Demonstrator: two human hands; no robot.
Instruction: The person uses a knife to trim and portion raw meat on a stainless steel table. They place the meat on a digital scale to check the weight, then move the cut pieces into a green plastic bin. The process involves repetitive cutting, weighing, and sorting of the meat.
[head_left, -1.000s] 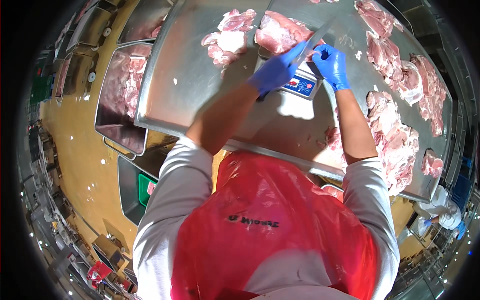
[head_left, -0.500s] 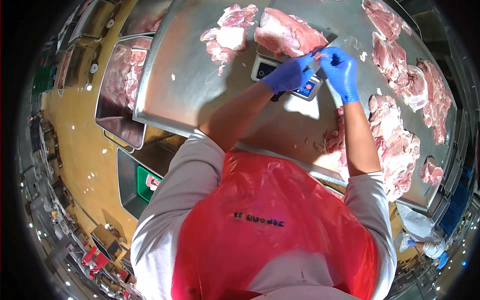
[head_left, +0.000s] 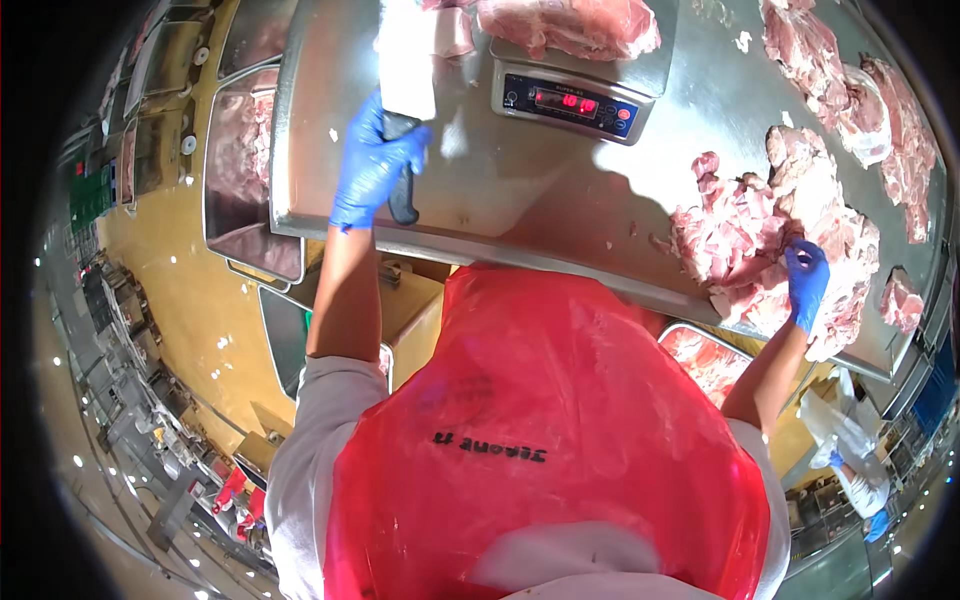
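My gloved left hand [head_left: 370, 170] is closed round the black handle of a knife [head_left: 407, 70]. Its broad blade points to the far side and shines white with glare. Right of it, a large piece of meat [head_left: 570, 25] lies on a digital scale [head_left: 570, 105] with a lit red display. My gloved right hand [head_left: 808, 278] is at the pile of meat trimmings [head_left: 730, 225] on the right, fingers curled and thumb bent in. Anything between those fingers is too small to make out. Larger meat cuts [head_left: 825, 210] lie beside that hand.
The steel table [head_left: 480, 190] has a raised near edge. More meat [head_left: 810, 60] lies at the far right, and a small piece [head_left: 902, 300] near the right edge. Steel bins [head_left: 225, 170] with meat stand left of the table. A tray of meat [head_left: 705, 360] sits below the near edge.
My hands have parted from beside the scale. The left has swung left with the knife, now plainly visible; the right has dropped to the trimmings pile. The scale's display now shows lit.
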